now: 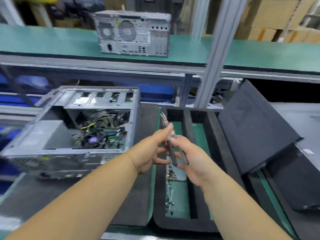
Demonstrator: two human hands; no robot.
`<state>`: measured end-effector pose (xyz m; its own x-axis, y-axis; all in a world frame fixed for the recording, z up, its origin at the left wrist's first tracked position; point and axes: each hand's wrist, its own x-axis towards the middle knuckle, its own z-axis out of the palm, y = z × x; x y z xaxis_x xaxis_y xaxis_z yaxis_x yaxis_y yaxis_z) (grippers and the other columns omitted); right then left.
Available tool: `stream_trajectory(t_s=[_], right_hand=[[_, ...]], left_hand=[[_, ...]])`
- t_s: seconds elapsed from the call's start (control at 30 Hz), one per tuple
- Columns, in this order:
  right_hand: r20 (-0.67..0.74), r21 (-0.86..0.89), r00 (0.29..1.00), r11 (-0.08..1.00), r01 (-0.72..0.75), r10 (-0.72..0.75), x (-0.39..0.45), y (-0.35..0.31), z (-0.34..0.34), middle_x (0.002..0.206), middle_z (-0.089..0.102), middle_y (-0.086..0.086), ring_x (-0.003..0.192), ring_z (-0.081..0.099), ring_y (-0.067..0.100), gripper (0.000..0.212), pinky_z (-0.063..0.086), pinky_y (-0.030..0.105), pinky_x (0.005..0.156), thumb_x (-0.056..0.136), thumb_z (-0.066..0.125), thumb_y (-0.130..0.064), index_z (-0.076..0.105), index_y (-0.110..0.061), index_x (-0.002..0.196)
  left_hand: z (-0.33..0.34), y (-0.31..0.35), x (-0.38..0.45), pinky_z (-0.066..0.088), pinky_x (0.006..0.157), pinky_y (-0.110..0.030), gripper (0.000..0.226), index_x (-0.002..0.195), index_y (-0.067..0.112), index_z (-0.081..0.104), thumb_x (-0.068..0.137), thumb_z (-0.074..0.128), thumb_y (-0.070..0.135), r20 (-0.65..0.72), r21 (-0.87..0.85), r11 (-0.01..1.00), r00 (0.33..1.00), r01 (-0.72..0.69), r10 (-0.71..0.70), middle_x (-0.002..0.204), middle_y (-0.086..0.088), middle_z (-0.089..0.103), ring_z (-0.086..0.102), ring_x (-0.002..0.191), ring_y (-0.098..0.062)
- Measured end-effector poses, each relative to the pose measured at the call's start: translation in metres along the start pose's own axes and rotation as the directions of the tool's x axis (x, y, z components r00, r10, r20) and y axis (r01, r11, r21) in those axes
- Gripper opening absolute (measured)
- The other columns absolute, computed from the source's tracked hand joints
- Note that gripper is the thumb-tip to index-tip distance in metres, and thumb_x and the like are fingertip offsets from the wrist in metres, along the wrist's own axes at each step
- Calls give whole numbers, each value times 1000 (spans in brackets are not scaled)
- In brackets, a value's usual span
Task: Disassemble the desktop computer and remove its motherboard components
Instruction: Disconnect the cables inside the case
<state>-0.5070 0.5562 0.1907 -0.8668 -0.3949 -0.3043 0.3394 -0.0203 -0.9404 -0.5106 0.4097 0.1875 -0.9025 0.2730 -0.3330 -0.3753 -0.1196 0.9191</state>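
Both your hands are on the pliers (174, 149): your left hand (152, 149) pinches the head end between thumb and fingertip, and your right hand (192, 160) curls round the dark handles. Settle the handles fully into the right grip before you let go with the left, so the tool cannot twist. The open computer case (72, 129) lies on its side on the tabletop (135, 196), well to the left of both hands, its motherboard (110, 137) and tangled cables (97, 123) facing up. Move across above the foam tray (174, 222).
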Motion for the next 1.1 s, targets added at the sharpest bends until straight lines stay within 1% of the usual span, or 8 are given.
stream_trajectory(t_s=[0.17,0.3,0.5,0.57,0.67,0.8,0.93,1.1], right_hand=[[200,-27,979,999,-43,47,1,-14,84,103,70,3,89,67,14,31,53,27,73,93,50,-32,62,-19,119],[374,-47,924,997,-67,79,0,-12,146,122,67,3,115,61,25,42,42,45,99,91,50,-41,57,-26,130],[517,-139,841,985,-102,160,-4,19,249,125,65,2,118,60,23,61,34,52,109,78,57,-56,54,-31,134],[508,-193,841,976,-95,183,-6,32,274,123,66,-9,119,58,18,54,34,51,107,77,62,-63,62,-34,122],[419,-281,887,957,-77,194,-7,49,301,120,62,-19,116,57,11,56,37,48,106,65,62,-68,64,-36,111],[390,-362,890,928,-86,234,-3,74,326,126,59,-11,109,62,9,42,46,40,99,90,52,-50,58,-27,125],[386,-420,877,901,-110,287,-4,97,354,124,59,-7,107,63,12,38,49,34,92,95,51,-43,57,-23,127],[378,-491,863,863,-119,335,-2,123,379,119,62,-7,101,65,9,31,52,34,93,94,52,-40,62,-25,119]], left_hand=[[-58,19,-67,57,81,-44,47,106,22,63,67,71,47,-99,-20,999,994,45,-47,96,-3,68,67,82,-19],[-104,21,-124,52,74,-34,24,75,25,68,62,76,44,-227,-57,998,974,-4,-9,80,0,64,66,69,-15],[-183,-4,-209,54,85,-44,22,83,20,64,79,65,42,-360,-137,991,931,7,-57,88,-8,63,66,81,-25],[-209,-19,-234,57,71,-37,21,89,20,66,85,61,40,-416,-138,990,906,25,-81,97,-8,66,65,92,-26],[-244,-46,-271,48,63,-27,34,99,25,67,69,66,43,-562,-11,989,817,146,-127,98,5,66,63,88,-15],[-293,-101,-316,44,72,-31,43,100,26,63,64,69,48,-761,184,879,630,441,-157,99,2,65,60,91,-18],[-329,-165,-343,37,58,-28,47,111,18,53,76,69,44,-862,144,729,447,670,-240,97,-2,57,54,80,-15],[-349,-229,-356,32,56,-29,45,106,15,51,76,68,45,-860,18,707,371,707,-350,90,0,53,50,76,-13]])
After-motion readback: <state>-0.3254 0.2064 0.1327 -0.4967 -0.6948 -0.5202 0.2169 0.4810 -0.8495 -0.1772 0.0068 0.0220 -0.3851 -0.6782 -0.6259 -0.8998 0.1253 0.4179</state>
